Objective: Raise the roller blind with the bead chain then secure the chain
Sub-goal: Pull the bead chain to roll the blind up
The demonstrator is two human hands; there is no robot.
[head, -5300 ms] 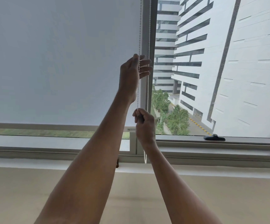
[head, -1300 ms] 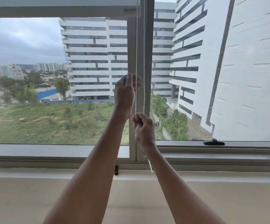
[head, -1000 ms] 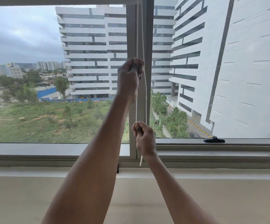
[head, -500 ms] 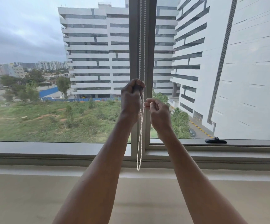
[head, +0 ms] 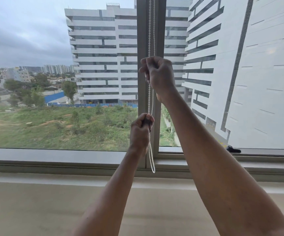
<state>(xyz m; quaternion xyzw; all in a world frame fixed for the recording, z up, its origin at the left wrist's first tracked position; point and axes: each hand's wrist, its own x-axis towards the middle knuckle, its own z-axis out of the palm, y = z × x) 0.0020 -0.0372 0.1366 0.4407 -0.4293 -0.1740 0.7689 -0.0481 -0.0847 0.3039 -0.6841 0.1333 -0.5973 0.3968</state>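
Vertically, the bead chain (head: 149, 40) is hung in front of the grey window mullion (head: 142, 31), and its two strands are ended in a loop in front of the lower window frame (head: 52, 166). High up, the chain is gripped by the right hand (head: 160, 74), with fingers curled round it. Lower down it is held in the curled fingers of the left hand (head: 141, 132). A black latch (head: 234, 149) is seen on the frame at the right, well apart from both hands

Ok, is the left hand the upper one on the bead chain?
No, the right hand grips the bead chain higher up, while the left hand holds it lower down.
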